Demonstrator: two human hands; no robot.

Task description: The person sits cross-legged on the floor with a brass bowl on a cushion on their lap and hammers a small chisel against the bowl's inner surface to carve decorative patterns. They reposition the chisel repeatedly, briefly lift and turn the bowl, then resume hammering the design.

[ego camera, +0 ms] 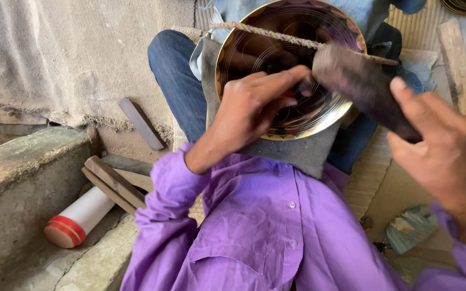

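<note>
1. While the shiny metal plate (292,64) rests tilted on a dark grey pad (303,151) over the person's jeans-clad legs, its face shows fine engraved circles and a coloured scalloped border; nothing lies in it apart from the fingertips and tool pressed to it.
2. A twisted cord (276,33) runs across the plate's upper part, touching its rim on both sides.
3. The left hand (252,105) reaches over from the purple sleeve, fingers bent and bunched, pinching a small tool with a red part against the plate's face near its middle; the tool itself is mostly hidden by the fingers.
4. The right hand (440,145) is raised at the right, wrist bent, fingers and thumb closed round the end of a dark wooden block (360,86) that slants up and to the left, its far end lying over the plate's right side just above the left fingertips.
5. On the floor to the left, beside a concrete ledge (22,178), lies a white cylinder with a red-banded end (76,218), close to several flat wooden sticks (114,183).
6. A crumpled bluish wrapper (411,226) lies on the floor below the right hand.
</note>
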